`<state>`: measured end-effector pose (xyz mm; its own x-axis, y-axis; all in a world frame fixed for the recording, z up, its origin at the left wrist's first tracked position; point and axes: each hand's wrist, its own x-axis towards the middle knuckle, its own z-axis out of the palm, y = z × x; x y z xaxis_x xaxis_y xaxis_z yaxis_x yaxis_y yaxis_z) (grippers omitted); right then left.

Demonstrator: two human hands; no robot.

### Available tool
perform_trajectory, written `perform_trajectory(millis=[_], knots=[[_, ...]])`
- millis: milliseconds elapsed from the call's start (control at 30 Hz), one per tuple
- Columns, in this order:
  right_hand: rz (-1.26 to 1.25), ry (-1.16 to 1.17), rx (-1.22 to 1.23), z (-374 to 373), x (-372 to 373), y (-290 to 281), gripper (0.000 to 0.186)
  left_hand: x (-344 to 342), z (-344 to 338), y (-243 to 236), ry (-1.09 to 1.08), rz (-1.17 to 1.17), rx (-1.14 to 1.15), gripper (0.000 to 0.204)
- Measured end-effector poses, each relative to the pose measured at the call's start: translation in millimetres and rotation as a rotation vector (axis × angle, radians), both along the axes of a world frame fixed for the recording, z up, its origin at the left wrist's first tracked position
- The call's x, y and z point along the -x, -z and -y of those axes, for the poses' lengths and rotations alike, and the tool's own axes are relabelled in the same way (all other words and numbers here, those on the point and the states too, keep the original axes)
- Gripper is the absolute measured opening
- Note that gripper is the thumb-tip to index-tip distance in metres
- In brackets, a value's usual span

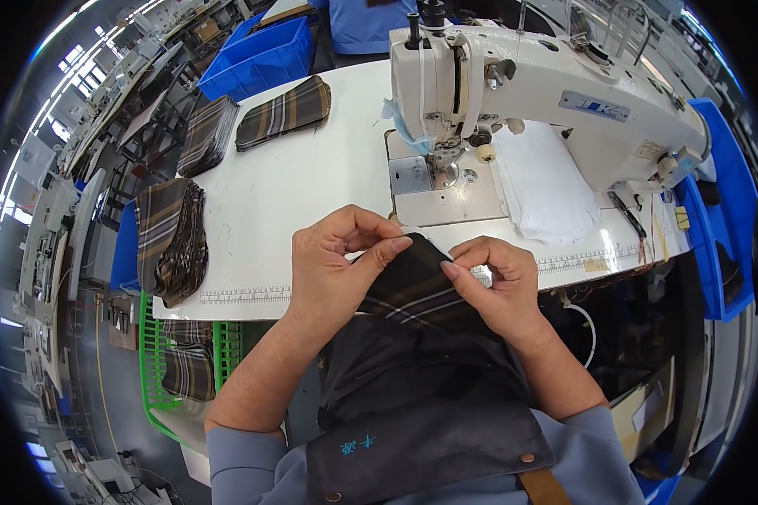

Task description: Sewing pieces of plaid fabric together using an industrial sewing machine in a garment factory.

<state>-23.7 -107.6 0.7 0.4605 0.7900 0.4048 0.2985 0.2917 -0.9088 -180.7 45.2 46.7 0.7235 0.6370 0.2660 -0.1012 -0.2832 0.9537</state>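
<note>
Both my hands pinch one dark plaid fabric piece (417, 286) at the near edge of the white sewing table (312, 177). My left hand (337, 265) grips its upper left edge between thumb and fingers. My right hand (493, 290) holds the right edge, fingers curled in. The fabric hangs down over my dark apron (421, 404). The white sewing machine (531, 84) stands just beyond, its needle area (442, 160) a little past my fingertips.
Stacks of plaid pieces lie on the table at the far left (282, 114), (206, 135) and over the left edge (173, 236). A green basket (185, 362) holds more plaid fabric. A white cloth (543, 185) lies under the machine arm. Blue bins (261, 55) stand behind, a person beyond.
</note>
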Motion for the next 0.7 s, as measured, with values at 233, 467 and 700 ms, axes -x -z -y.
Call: perform_trajectory(millis=[233, 467, 700], knots=[[0.015, 0.014, -0.010, -2.3, -0.4, 2.3, 0.008, -1.3, -1.0, -1.7, -0.016, -0.009, -0.090, 0.013], [0.028, 0.015, -0.013, -4.1, -0.2, 2.0, 0.008, -4.0, -3.5, 1.7, -0.031, 0.038, -0.047, 0.009], [0.038, 0.016, -0.010, -7.2, 1.7, 2.8, 0.008, -3.2, -11.2, -5.6, 0.050, -0.129, 0.053, 0.010]])
